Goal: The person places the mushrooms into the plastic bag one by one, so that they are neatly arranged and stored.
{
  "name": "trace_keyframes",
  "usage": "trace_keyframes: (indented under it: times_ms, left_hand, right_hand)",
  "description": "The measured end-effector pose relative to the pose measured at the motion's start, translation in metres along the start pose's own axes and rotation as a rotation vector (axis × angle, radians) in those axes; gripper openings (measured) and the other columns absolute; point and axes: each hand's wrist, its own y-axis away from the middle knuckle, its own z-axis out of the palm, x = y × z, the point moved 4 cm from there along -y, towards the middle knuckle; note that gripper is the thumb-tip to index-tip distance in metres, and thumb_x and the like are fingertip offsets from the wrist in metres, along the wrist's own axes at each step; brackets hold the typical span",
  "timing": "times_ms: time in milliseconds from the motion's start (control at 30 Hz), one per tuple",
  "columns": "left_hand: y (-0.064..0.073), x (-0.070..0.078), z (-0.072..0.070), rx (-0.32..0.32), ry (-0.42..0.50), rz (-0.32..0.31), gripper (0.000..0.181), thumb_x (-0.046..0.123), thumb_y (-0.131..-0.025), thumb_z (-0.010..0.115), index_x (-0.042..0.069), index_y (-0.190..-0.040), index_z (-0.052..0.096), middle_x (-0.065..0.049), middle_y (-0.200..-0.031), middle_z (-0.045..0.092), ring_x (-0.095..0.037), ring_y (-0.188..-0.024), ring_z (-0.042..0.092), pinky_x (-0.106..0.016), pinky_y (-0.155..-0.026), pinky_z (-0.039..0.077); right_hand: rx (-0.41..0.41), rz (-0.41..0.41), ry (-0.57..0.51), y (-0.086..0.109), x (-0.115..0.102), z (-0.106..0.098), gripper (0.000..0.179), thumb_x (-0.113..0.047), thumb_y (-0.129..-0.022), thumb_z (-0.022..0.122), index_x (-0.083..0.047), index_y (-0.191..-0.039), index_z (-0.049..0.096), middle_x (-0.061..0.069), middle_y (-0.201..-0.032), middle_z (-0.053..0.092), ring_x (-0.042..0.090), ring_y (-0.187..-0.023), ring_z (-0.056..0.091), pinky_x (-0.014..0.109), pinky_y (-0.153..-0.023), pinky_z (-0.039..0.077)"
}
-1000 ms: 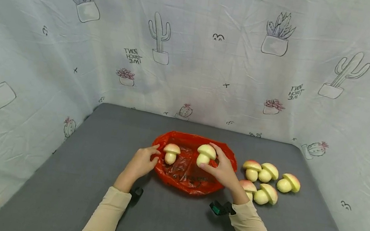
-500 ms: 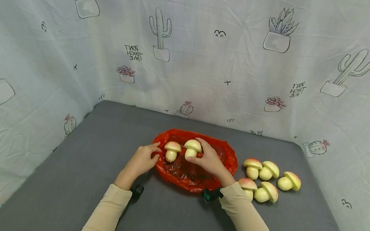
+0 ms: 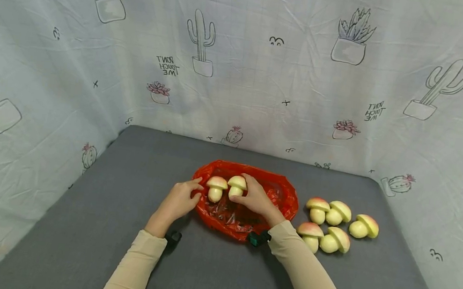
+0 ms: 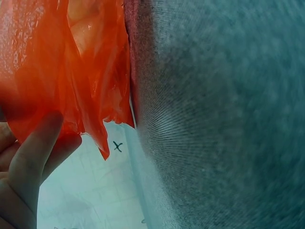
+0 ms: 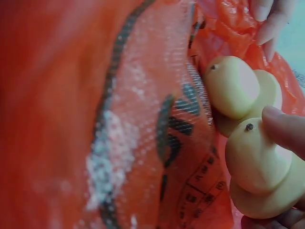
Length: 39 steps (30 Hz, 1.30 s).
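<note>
A red plastic bag (image 3: 291, 200) lies spread open on the grey table. My left hand (image 3: 179, 199) pinches its left rim; in the left wrist view the thumb (image 4: 35, 148) and fingers meet at the orange-red film. Inside the bag's left part stands a toy mushroom (image 3: 216, 191), with a pinkish-yellow cap and pale stem. Right beside it is a second toy mushroom (image 3: 236, 187), which my right hand (image 3: 258, 199) grips between thumb and fingers from the right. In the right wrist view the gripped mushroom (image 5: 259, 160) has a small dark spot at its stem end.
To the right of the bag, several more toy mushrooms (image 3: 334, 213) lie on the grey table (image 3: 209, 274), some tilted on their sides. A white cloth with cactus drawings (image 3: 239, 70) hangs behind the table and along both sides.
My right hand has carried its mushroom leftward inside the bag, close to the other mushroom. The left hand has stayed at the bag's left rim.
</note>
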Motion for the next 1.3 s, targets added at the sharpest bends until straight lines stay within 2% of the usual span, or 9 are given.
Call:
trace_keyframes:
  times_ms: [200, 533, 700, 1000, 1200, 1300]
  left_hand:
    - [0.0, 0.002, 0.0, -0.007, -0.002, 0.005, 0.021, 0.004, -0.085, 0.061, -0.003, -0.102, 0.071, -0.017, -0.132, 0.057, -0.033, -0.111, 0.06, -0.035, -0.071, 0.045]
    - [0.001, 0.001, 0.0, -0.007, 0.002, 0.0, 0.021, 0.004, -0.085, 0.061, -0.003, -0.102, 0.071, -0.017, -0.131, 0.057, -0.034, -0.116, 0.057, -0.037, -0.079, 0.047]
    - [0.001, -0.001, 0.001, -0.012, -0.002, -0.007, 0.021, 0.004, -0.085, 0.061, -0.003, -0.103, 0.071, -0.017, -0.132, 0.057, -0.034, -0.116, 0.057, -0.037, -0.078, 0.046]
    - [-0.001, -0.002, 0.002, -0.008, -0.008, -0.002, 0.021, 0.004, -0.085, 0.061, -0.002, -0.103, 0.071, -0.017, -0.132, 0.057, -0.034, -0.115, 0.058, -0.036, -0.076, 0.046]
    - [-0.001, -0.002, 0.002, -0.006, -0.006, -0.004, 0.021, 0.005, -0.085, 0.062, -0.002, -0.103, 0.071, -0.017, -0.132, 0.057, -0.034, -0.116, 0.057, -0.04, -0.084, 0.049]
    - [0.0, -0.002, 0.003, -0.008, 0.002, -0.007, 0.021, 0.004, -0.085, 0.061, -0.002, -0.103, 0.071, -0.017, -0.133, 0.056, -0.035, -0.117, 0.056, -0.04, -0.083, 0.048]
  right_hand:
    - [-0.014, -0.008, 0.023, -0.005, 0.002, 0.005, 0.083, -0.03, -0.081, 0.074, 0.003, -0.144, 0.032, 0.021, -0.141, 0.043, 0.034, -0.127, 0.044, 0.047, -0.103, 0.037]
    - [-0.025, -0.043, 0.051, -0.009, 0.005, 0.013, 0.081, -0.027, -0.08, 0.075, 0.005, -0.142, 0.034, 0.021, -0.139, 0.045, 0.033, -0.125, 0.046, 0.047, -0.102, 0.038]
    - [-0.028, -0.035, 0.041, -0.009, 0.006, 0.015, 0.081, -0.027, -0.08, 0.075, 0.003, -0.142, 0.033, 0.019, -0.138, 0.046, 0.031, -0.124, 0.046, 0.046, -0.102, 0.038]
    - [-0.033, -0.007, 0.061, -0.009, 0.007, 0.014, 0.092, -0.03, -0.079, 0.076, 0.005, -0.146, 0.025, 0.022, -0.144, 0.039, 0.035, -0.13, 0.041, 0.048, -0.106, 0.034]
    - [-0.031, 0.005, 0.057, -0.007, 0.007, 0.012, 0.092, -0.031, -0.079, 0.076, 0.006, -0.146, 0.024, 0.024, -0.145, 0.037, 0.035, -0.132, 0.039, 0.049, -0.107, 0.032]
    - [-0.028, 0.01, 0.059, -0.005, 0.005, 0.009, 0.092, -0.031, -0.078, 0.076, 0.005, -0.146, 0.026, 0.023, -0.145, 0.038, 0.036, -0.132, 0.039, 0.049, -0.107, 0.033]
